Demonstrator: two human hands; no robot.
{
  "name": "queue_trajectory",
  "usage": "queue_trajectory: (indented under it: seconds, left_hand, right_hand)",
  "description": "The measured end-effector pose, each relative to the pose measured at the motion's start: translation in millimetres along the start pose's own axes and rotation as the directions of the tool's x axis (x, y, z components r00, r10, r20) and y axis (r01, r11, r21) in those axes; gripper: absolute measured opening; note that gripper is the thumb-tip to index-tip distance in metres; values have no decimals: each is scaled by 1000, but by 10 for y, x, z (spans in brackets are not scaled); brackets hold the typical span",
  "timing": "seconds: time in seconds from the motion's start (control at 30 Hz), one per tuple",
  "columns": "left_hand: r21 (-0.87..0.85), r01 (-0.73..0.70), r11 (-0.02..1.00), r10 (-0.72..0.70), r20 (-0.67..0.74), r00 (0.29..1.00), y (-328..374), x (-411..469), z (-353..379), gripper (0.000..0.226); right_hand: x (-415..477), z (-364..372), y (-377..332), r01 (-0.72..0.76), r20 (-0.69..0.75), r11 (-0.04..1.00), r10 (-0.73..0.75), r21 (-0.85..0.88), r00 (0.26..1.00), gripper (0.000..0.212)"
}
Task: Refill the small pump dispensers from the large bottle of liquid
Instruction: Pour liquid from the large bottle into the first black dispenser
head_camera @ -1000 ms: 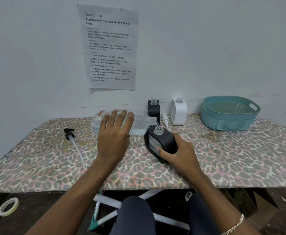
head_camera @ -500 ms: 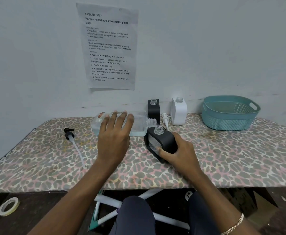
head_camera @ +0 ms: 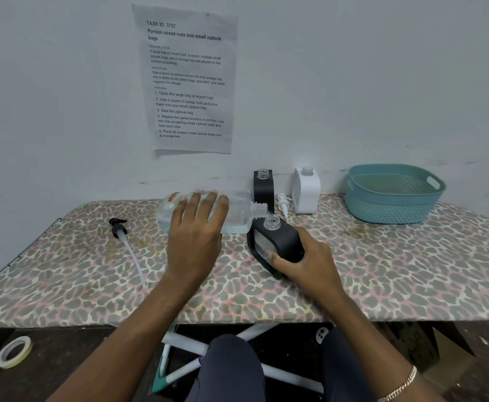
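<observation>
My left hand point(head_camera: 196, 230) grips the large clear bottle point(head_camera: 238, 213), which lies nearly on its side above the table with a little pale liquid along its lower edge. Its open neck points right, just over the open mouth of a black dispenser point(head_camera: 278, 242). My right hand point(head_camera: 304, 262) holds that dispenser, tilted toward the bottle. A second black dispenser point(head_camera: 263, 188) and a white dispenser point(head_camera: 306, 190) stand open at the back by the wall. A black pump head with a long tube point(head_camera: 120, 230) lies to the left, a white pump head point(head_camera: 283, 202) beside the white dispenser.
A teal plastic basket point(head_camera: 394, 195) sits at the back right of the leopard-print board point(head_camera: 397, 274). A printed sheet point(head_camera: 188, 79) hangs on the wall. A roll of tape point(head_camera: 14, 351) lies on the floor at lower left. My knees are under the board's front edge.
The large bottle's neck has lifted slightly; the stream of liquid seen a second ago no longer shows. Both hands stay where they were.
</observation>
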State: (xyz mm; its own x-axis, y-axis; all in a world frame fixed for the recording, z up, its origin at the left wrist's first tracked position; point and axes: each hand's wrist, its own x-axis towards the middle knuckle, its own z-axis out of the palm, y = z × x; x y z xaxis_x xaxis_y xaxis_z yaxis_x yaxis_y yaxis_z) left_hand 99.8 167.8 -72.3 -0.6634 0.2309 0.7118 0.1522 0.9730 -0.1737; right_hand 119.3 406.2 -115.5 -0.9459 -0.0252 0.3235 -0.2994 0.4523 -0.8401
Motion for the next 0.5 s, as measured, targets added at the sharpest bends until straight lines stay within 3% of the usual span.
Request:
queue_trajectory:
  seconds: [0.5]
  left_hand:
    - [1,1,1000,-1,8,1000,1,-6,-17,63]
  right_hand:
    - [-3,2,-8,1,1,1000,-1,2,1000,38]
